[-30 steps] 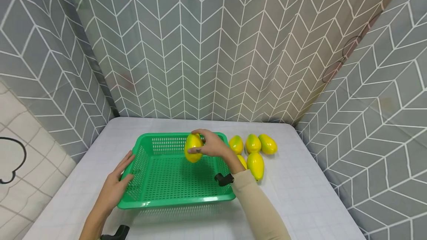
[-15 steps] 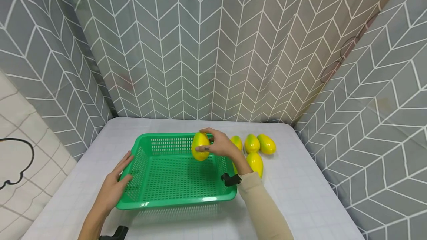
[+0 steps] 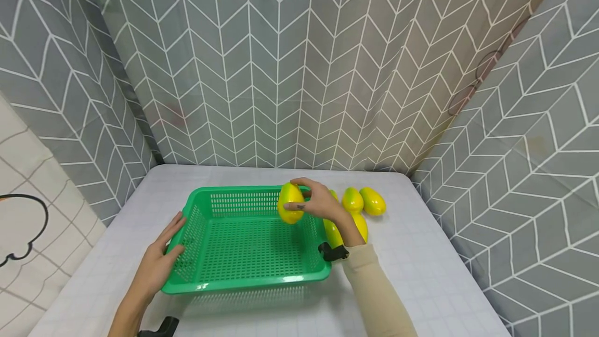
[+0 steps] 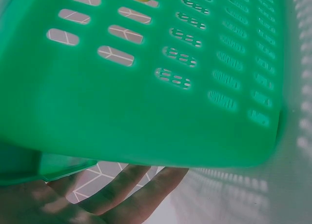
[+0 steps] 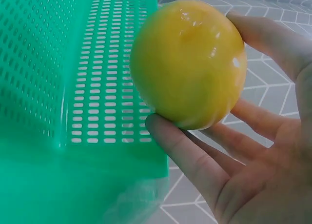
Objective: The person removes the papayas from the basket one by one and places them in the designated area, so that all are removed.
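My right hand (image 3: 323, 203) holds a yellow mango (image 3: 290, 203) with a green tinge above the right end of a green plastic basket (image 3: 248, 286). In the right wrist view, the thumb and fingertips grip the mango (image 5: 187, 63) from its sides, close to the perforated basket wall (image 5: 105, 87). My left hand (image 3: 156, 261) rests against the basket's left rim, its fingers fairly straight and its thumb at the edge. In the left wrist view, the left fingers (image 4: 126, 190) show only partly beside the basket wall (image 4: 122, 112).
Several more mangoes (image 3: 373, 202) lie on the white-covered table (image 3: 421, 274) to the right of the basket, some partly hidden by the right hand and forearm. Grey chevron-patterned curtains (image 3: 281, 66) hang behind and beside the table.
My right hand has moved to the right with the mango, from over the basket's middle toward its right end. The left hand and basket stay nearly in place.
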{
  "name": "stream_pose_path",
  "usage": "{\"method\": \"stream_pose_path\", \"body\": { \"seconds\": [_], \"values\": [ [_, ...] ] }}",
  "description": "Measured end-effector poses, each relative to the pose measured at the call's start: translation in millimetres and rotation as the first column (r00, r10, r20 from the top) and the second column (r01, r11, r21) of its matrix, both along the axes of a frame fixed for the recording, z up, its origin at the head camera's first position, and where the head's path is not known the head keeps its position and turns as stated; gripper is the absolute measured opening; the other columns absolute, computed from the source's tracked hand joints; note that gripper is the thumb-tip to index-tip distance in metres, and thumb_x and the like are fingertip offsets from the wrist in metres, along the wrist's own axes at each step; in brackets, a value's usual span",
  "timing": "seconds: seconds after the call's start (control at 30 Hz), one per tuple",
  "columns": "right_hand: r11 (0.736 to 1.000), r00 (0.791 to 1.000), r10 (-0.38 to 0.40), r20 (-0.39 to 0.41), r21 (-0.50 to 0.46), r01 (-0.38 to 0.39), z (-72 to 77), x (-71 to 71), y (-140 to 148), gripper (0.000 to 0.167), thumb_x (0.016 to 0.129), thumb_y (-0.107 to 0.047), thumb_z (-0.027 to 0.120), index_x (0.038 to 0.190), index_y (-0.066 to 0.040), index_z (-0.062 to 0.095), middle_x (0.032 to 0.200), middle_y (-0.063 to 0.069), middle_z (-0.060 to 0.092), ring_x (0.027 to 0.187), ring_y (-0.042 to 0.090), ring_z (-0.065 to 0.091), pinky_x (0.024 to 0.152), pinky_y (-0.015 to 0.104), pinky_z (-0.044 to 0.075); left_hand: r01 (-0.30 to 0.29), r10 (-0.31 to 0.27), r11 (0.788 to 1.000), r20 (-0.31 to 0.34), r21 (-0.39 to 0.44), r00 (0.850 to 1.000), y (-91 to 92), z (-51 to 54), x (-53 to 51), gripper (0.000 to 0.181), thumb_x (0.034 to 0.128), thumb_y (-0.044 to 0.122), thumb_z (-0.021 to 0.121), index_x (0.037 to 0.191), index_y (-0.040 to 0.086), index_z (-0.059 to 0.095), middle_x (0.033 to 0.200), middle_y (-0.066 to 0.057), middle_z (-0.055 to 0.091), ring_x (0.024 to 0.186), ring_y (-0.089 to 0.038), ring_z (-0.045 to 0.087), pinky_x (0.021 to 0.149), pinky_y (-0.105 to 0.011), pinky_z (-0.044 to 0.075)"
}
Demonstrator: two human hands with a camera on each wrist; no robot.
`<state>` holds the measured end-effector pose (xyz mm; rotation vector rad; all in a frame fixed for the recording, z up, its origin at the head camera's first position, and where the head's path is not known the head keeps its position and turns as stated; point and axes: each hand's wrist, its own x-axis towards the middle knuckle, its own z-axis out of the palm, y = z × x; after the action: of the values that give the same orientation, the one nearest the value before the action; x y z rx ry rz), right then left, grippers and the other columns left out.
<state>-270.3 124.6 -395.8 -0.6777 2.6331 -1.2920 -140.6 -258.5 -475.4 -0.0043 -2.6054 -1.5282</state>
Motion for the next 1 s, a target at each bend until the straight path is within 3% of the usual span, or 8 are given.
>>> {"method": "stream_pose_path", "body": {
  "seconds": [0.3,0.5,1.0],
  "values": [
    [0.998,0.998,-0.049,-0.027,0.042,0.05,2.3,2.9,20.1,0.072,0.091,-0.038,0.082,0.154,-0.017,0.055,0.159,0.011,0.055,0.132,0.041,0.065,0.097,0.048,0.064,-0.001,0.001,1.0,-0.004,0.007,1.0,0.2,-0.6,-0.7,0.066,0.1072,0.008,0.051,0.168,0.009,0.028,0.181,-0.004,0.012,0.166,-0.046,0.007,0.123,-0.081,0.018],
    [0.998,0.998,-0.068,-0.012,0.019,0.068,5.9,7.5,32.9,0.074,0.091,-0.037,0.083,0.155,-0.016,0.053,0.16,0.012,0.054,0.133,0.04,0.066,0.098,0.047,0.064,0.002,-0.002,1.0,0.002,0.007,1.0,-0.1,-1.2,-0.9,0.066,0.1074,0.008,0.051,0.169,0.009,0.026,0.181,-0.006,0.011,0.166,-0.045,0.006,0.124,-0.081,0.018],
    [0.994,0.994,-0.105,-0.01,0.013,0.105,5.9,7.9,53.4,0.074,0.091,-0.041,0.082,0.156,-0.02,0.052,0.157,0.014,0.056,0.133,0.04,0.066,0.085,0.041,0.067,0.006,-0.006,1.0,-0.013,0.012,1.0,0.5,-1.8,0.2,0.066,0.107,0.007,0.051,0.168,0.008,0.027,0.18,-0.008,0.013,0.165,-0.047,0.006,0.123,-0.082,0.018]
  ]
}}
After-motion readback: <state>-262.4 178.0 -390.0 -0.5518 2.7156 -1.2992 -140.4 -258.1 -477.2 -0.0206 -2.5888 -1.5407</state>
